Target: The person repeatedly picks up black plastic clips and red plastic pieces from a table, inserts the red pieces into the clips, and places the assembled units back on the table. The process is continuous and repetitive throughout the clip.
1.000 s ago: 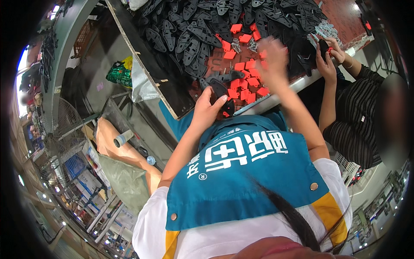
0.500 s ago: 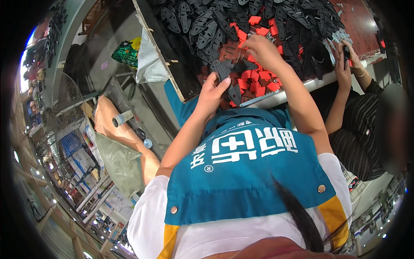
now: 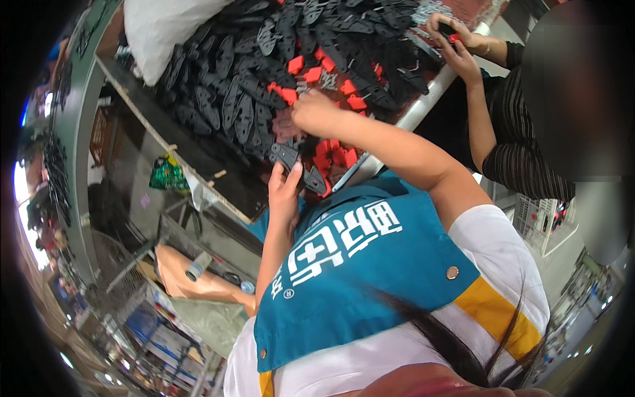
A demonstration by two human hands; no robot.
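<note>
My left hand grips a flat black plastic plate with small holes between thumb and fingers, low over the table's near side. Beside its fingertips is another black plate. My right hand is farther in, above the table, its fingers curled and pressed together. What they hold, if anything, is hidden. Close to its fingertips lie red plastic pieces and small metal springs. More red pieces are heaped between my right forearm and the table's near edge.
A large pile of black plates covers the far and left side. A wooden board walls the table's left edge; a white bag sits behind it. At right, a co-worker's hands hold a black and red part. A metal strip lies along the near edge.
The view has turned, so the table now appears farther left. My right hand stays among the red pieces and springs, its fingers now curled lower. My left hand still keeps hold of the black plate.
</note>
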